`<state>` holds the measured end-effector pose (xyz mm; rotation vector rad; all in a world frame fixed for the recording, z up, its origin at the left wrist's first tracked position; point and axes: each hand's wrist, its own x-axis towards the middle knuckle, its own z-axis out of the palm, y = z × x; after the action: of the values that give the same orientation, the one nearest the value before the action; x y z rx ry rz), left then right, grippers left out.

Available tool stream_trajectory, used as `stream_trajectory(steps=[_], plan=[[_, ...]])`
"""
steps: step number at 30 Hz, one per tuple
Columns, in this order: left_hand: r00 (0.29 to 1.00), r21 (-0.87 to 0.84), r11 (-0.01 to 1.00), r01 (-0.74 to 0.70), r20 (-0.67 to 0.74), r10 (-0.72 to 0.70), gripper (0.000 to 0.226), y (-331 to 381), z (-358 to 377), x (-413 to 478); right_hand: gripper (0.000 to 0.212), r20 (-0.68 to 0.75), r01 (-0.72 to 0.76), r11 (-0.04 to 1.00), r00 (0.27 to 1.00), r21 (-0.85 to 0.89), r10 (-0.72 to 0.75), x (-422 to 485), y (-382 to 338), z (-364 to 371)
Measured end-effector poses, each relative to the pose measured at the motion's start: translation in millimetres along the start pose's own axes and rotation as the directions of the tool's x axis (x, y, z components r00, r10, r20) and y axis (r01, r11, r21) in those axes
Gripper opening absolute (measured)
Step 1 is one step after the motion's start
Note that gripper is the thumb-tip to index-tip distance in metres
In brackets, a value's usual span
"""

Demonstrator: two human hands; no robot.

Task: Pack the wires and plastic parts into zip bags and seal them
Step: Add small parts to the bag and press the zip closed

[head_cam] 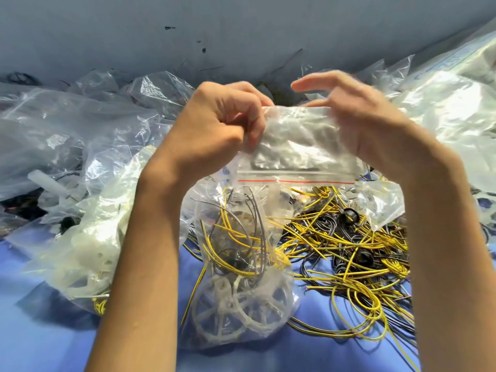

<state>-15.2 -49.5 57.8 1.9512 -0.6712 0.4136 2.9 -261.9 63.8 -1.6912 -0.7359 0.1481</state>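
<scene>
I hold a small clear zip bag (298, 149) up in front of me, its red-lined zip strip along the lower edge. My left hand (214, 130) pinches the bag's left edge. At the right side, my right hand (359, 122) grips it with the index finger stretched out above. The bag looks flat; I cannot tell what is inside. Below it lies a filled clear bag (241, 277) with yellow and grey wires and white plastic wheel parts. A loose heap of yellow and black wires (349, 251) spreads to the right on the blue table (40, 345).
A bag of white plastic parts (88, 237) sits at the left by my forearm. Crumpled clear bags (67, 130) pile up at the back left, and a large plastic sheet (451, 108) at the back right. A grey wall (188, 30) rises behind.
</scene>
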Motion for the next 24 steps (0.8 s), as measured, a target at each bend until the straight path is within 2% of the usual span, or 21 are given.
stream_trajectory(steps=[2, 6, 9, 13, 15, 18, 20, 22, 24], plan=[[0.999, -0.023, 1.0, -0.003, 0.036, 0.004, 0.039, 3.2, 5.1, -0.4, 0.045, 0.004, -0.025, 0.972, 1.0, -0.234, 0.026, 0.6, 3.8, 2.9], [0.976, -0.135, 0.973, 0.188, 0.138, -0.169, 0.025, 5.8, 4.6, 0.9, 0.043, 0.022, -0.056, 0.97, 0.998, -0.235, 0.063, 2.0, 6.9, 8.7], [0.955, -0.177, 0.946, 0.273, 0.169, -0.244, 0.013, 2.8, 0.9, -1.1, 0.04, 0.007, -0.029, 0.945, 0.999, -0.325, 0.033, 4.4, 6.1, 8.1], [0.924, 0.103, 0.961, 0.255, 0.267, -0.274, 0.051, -2.5, 3.1, -3.9, 0.032, -0.014, -0.051, 0.929, 0.999, -0.366, 0.049, 5.4, 5.1, 12.7], [0.912, 0.094, 0.955, 0.281, 0.283, -0.296, 0.054, -3.6, 4.6, -4.7, 0.029, -0.066, -0.062, 0.915, 0.997, -0.398, 0.039, 7.2, 6.3, 12.4], [0.927, 0.096, 0.948, 0.302, 0.2, -0.316, 0.042, -5.6, 5.6, -2.9, 0.035, -0.183, -0.045, 0.878, 0.982, -0.476, -0.049, 13.0, 9.5, 15.4], [0.937, 0.086, 0.941, 0.327, 0.099, -0.334, 0.032, -7.1, 8.4, -1.7, 0.036, -0.301, -0.055, 0.849, 0.945, -0.526, -0.126, 18.0, 9.2, 20.4], [0.925, -0.005, 0.926, 0.378, -0.05, -0.378, 0.025, -9.0, 12.9, 0.4, 0.036, -0.364, -0.029, 0.835, 0.908, -0.549, -0.207, 21.4, 6.9, 26.8], [0.883, -0.118, 0.903, 0.412, -0.191, -0.428, 0.025, -9.4, 15.7, 3.7, 0.041, -0.358, -0.038, 0.817, 0.91, -0.576, -0.21, 23.4, 6.1, 31.6]])
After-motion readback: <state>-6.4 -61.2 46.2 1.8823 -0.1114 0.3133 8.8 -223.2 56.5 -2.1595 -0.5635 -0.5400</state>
